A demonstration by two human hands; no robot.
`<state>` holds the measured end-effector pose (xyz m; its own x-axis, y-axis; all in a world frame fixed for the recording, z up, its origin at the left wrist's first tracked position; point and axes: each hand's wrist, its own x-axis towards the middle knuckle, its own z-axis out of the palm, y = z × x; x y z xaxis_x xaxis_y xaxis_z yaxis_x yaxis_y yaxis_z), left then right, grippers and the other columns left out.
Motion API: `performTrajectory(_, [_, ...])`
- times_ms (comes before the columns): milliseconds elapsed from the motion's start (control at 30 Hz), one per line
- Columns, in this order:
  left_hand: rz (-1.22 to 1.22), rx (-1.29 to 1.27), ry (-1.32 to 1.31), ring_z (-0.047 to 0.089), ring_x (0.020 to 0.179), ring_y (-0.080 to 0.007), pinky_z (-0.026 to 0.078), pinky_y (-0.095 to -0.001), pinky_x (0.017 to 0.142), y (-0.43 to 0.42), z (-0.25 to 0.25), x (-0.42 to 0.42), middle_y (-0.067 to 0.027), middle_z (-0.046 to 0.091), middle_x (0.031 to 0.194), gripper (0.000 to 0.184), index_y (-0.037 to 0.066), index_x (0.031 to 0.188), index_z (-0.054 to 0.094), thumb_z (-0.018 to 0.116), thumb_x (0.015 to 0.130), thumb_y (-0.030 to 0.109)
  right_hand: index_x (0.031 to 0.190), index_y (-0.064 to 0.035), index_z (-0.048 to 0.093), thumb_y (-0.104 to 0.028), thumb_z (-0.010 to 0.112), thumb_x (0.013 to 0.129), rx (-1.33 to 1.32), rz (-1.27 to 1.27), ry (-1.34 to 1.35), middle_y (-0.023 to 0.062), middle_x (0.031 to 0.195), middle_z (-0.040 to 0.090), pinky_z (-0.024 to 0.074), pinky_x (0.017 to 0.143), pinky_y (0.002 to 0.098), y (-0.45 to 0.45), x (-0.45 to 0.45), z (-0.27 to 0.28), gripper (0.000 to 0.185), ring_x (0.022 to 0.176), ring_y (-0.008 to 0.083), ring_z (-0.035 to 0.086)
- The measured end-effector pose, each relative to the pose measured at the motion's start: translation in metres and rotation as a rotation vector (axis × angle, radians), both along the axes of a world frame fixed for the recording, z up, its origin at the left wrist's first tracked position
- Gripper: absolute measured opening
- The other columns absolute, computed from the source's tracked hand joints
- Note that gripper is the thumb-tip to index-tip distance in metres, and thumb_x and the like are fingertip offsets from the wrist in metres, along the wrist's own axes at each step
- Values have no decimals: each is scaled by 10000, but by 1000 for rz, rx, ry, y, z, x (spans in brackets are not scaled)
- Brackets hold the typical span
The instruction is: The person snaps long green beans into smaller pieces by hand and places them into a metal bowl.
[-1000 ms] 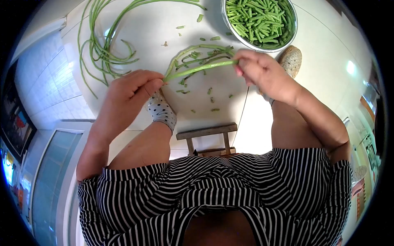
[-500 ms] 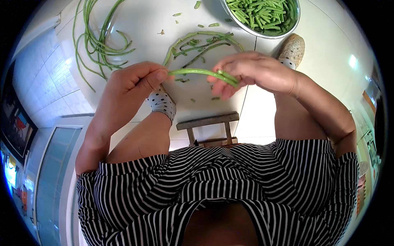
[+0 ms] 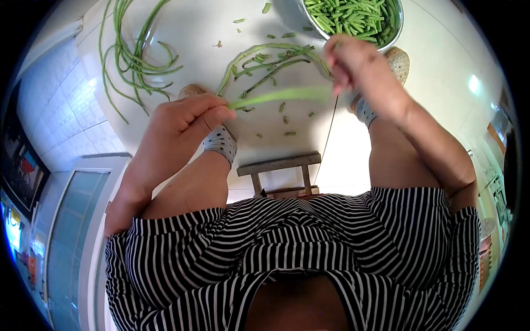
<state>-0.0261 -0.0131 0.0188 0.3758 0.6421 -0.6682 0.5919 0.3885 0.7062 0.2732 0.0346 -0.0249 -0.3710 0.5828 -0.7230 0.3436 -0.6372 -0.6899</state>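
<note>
The floor (image 3: pixel 441 71) carries a bowl (image 3: pixel 401 22) of cut beans (image 3: pixel 353 16) and, well apart, a bunch of long beans (image 3: pixel 130 57). The right hand (image 3: pixel 356 60) blurs near the bowl, its grip unclear; the left hand (image 3: pixel 185 118) pinches a bean (image 3: pixel 276 97) above scraps (image 3: pixel 285 119).

Bright flr (image 3: pixel 348 157) w/ glare; bean (image 3: pixel 284 95) blurry, dk fisheye edges
</note>
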Motion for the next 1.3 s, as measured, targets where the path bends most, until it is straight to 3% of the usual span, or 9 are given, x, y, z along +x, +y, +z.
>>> performTrajectory(133, [58, -53, -4, 433, 625, -49, 367, -219, 555, 5, 7, -1, 29, 590, 741, 210, 46, 1008, 698, 558, 986, 202, 1003, -23, 580, -229, 353, 985, 23, -285, 45, 57, 779, 588, 509, 770, 300, 19, 21, -13, 307, 747, 138, 593])
performTrajectory(233, [50, -115, -1, 418, 611, -44, 351, -215, 542, 6, 6, 3, 36, 582, 732, 211, 49, 998, 699, 550, 984, 198, 1161, 19, 576, -158, 327, 976, -106, -58, 251, 143, 1002, 671, 514, 851, 343, 11, 11, -11, 357, 872, 191, 636])
performTrajectory(367, [19, -125, -27, 420, 608, -49, 353, -215, 537, 7, 4, 8, 33, 568, 717, 220, 47, 1009, 700, 560, 982, 216, 1229, 0, 573, -186, 354, 998, -42, 193, 344, 87, 910, 645, 491, 789, 292, -11, -8, -4, 368, 828, 148, 611])
performTrajectory(533, [-4, -22, -25, 425, 607, -59, 360, -214, 542, 2, -4, 4, 20, 560, 730, 250, 41, 1072, 698, 570, 985, 238, 1026, -35, 588, -231, 374, 1025, -220, 521, 385, 17, 786, 555, 475, 680, 257, -13, -7, 1, 290, 736, 97, 570])
performTrajectory(800, [-18, -93, -1, 410, 603, -56, 360, -213, 543, -3, -6, 0, 32, 561, 718, 243, 52, 1049, 696, 559, 995, 246, 864, -96, 553, -314, 424, 950, -26, 159, 57, -25, 656, 486, 418, 593, 236, -10, 3, -12, 267, 623, 81, 535])
performTrajectory(867, [16, -103, -26, 405, 602, -53, 358, -212, 542, -7, -8, -2, 38, 560, 713, 241, 53, 1033, 697, 555, 998, 244, 859, -92, 538, -336, 403, 969, -60, -61, -56, -24, 671, 463, 415, 680, 245, 0, 12, -21, 300, 680, 91, 530])
performTrajectory(1067, [57, -237, -60, 399, 607, -48, 360, -207, 545, -1, -1, 0, 45, 567, 724, 239, 53, 1018, 701, 555, 998, 241, 1147, -27, 580, -257, 360, 969, -131, -264, 70, 52, 919, 628, 481, 845, 303, 6, 8, -19, 366, 820, 139, 570])
performTrajectory(1133, [39, -232, -85, 401, 611, -48, 363, -206, 546, 0, -2, 2, 44, 569, 729, 238, 55, 1021, 702, 557, 996, 241, 1285, -2, 529, -232, 344, 962, -198, -35, 257, 101, 1028, 645, 484, 893, 317, -3, -2, -20, 437, 848, 171, 579])
performTrajectory(1300, [-28, -175, -113, 413, 621, -48, 370, -205, 553, 0, -5, 7, 43, 515, 697, 248, 50, 1036, 704, 559, 993, 247, 1141, 23, 593, -244, 376, 973, -371, 268, 468, 96, 960, 628, 490, 795, 311, -18, -13, -14, 383, 842, 160, 584])
